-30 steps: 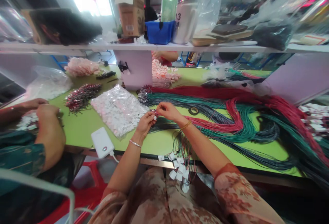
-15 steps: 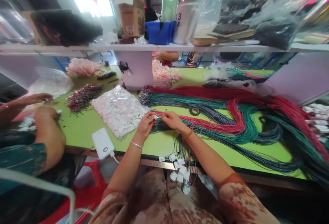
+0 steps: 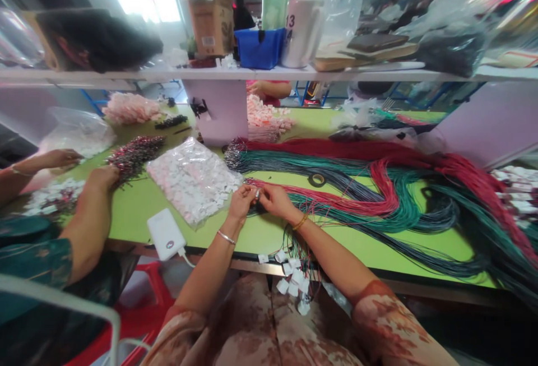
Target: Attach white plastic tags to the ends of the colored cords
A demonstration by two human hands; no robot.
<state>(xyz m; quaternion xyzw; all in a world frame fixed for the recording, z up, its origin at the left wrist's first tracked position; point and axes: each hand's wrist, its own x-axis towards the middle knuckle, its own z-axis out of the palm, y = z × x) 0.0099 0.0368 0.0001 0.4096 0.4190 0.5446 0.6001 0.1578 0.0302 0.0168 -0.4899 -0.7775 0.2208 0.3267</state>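
My left hand and my right hand meet over the green table, fingertips pinched together on a small white connector at the end of thin wires. Red, green and dark wire bundles spread across the table to the right of my hands. A clear bag of white connectors lies just left of my left hand. Finished wires with white connectors hang over the table's front edge below my wrists.
A white power bank lies near the front edge. At the left a co-worker's hands reach a pile of dark terminals. A tape roll sits among the wires. A shelf overhead carries boxes, a blue bin and bags.
My hands have dropped a little lower and closer to me, still pinched together. The co-worker's nearer hand has moved forward to the pile of terminals.
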